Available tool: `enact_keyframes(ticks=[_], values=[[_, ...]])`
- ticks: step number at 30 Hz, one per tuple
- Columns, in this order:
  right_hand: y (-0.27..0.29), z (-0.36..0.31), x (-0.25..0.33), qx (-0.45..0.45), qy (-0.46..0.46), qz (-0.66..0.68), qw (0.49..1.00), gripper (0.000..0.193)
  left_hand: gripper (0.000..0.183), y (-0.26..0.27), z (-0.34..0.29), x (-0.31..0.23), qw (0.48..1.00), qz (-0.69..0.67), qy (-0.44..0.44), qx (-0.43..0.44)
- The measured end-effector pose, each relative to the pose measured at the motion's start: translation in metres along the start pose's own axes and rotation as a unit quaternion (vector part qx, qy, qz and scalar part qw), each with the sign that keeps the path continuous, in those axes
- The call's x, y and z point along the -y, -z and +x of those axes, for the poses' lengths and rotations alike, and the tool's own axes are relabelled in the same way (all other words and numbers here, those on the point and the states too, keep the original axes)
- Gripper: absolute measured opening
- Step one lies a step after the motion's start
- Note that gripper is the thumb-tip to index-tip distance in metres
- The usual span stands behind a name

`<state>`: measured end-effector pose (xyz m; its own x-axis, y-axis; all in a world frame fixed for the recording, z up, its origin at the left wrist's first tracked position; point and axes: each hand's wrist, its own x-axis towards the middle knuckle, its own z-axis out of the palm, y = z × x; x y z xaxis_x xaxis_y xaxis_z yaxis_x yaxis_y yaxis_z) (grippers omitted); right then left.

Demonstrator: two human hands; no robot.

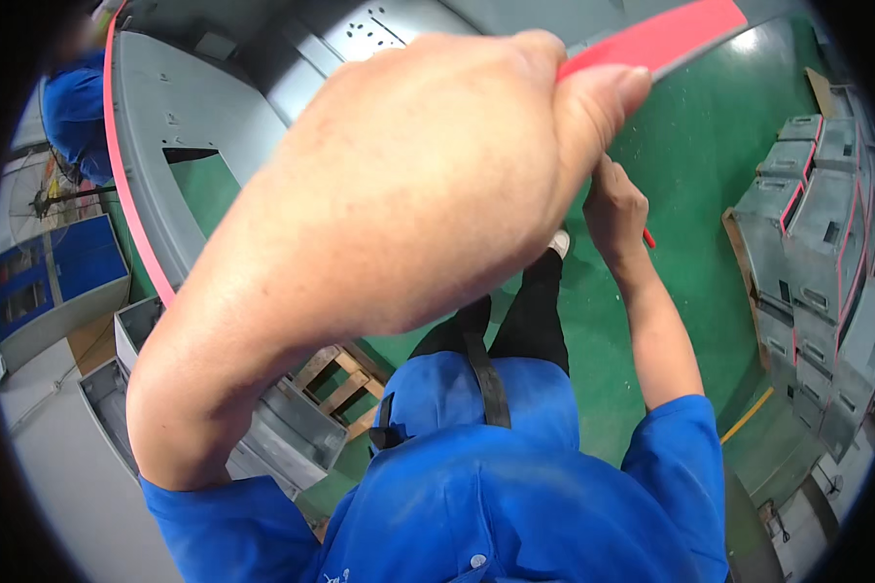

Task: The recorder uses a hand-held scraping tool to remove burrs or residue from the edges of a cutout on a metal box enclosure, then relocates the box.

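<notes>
My left hand (437, 146) looms large across the upper middle, its fingers closed and its thumb pressed against a flat pinkish-red strip (656, 41) with a grey edge. The strip reaches out past the thumb to the upper right; the hand hides its other end. Lower and farther off, my right hand (617, 209) is curled closed. A slim red thing (648, 238) sticks out from its palm side; the rest of it is hidden in the fist. Behind my left arm stands a large grey metal housing (180, 92) with a rectangular opening and a pinkish-red band along its edge.
Grey metal boxes (817, 223) with red edges are stacked at the right. A wooden pallet (345, 384) and grey metal trays (297, 428) lie at the lower left. A blue cabinet (63, 267) stands far left, below a person in blue (76, 112). The floor (690, 146) is green.
</notes>
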<state>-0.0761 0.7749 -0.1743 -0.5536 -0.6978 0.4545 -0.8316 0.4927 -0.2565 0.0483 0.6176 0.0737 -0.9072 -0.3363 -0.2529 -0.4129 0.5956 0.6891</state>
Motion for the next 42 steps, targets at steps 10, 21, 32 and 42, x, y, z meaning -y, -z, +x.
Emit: enact_keyframes(ticks=[10, 21, 32, 42], values=[[-0.004, 0.010, 0.013, 0.018, -0.015, 0.003, 1.000, 0.022, 0.047, -0.001, -0.001, 0.000, 0.999, 0.047, -0.010, -0.021], [0.016, -0.016, 0.008, 0.069, -0.056, 0.013, 0.996, 0.008, 0.048, -0.003, -0.001, 0.004, 0.994, 0.088, -0.052, -0.043], [0.004, 0.001, 0.009, 0.052, -0.031, 0.029, 0.998, 0.015, 0.047, 0.007, -0.001, -0.006, 0.997, 0.079, 0.003, 0.002], [0.048, -0.038, 0.019, 0.055, -0.334, 0.266, 0.903, 0.019, 0.045, 0.004, 0.002, 0.000, 0.992, 0.110, -0.066, 0.005]])
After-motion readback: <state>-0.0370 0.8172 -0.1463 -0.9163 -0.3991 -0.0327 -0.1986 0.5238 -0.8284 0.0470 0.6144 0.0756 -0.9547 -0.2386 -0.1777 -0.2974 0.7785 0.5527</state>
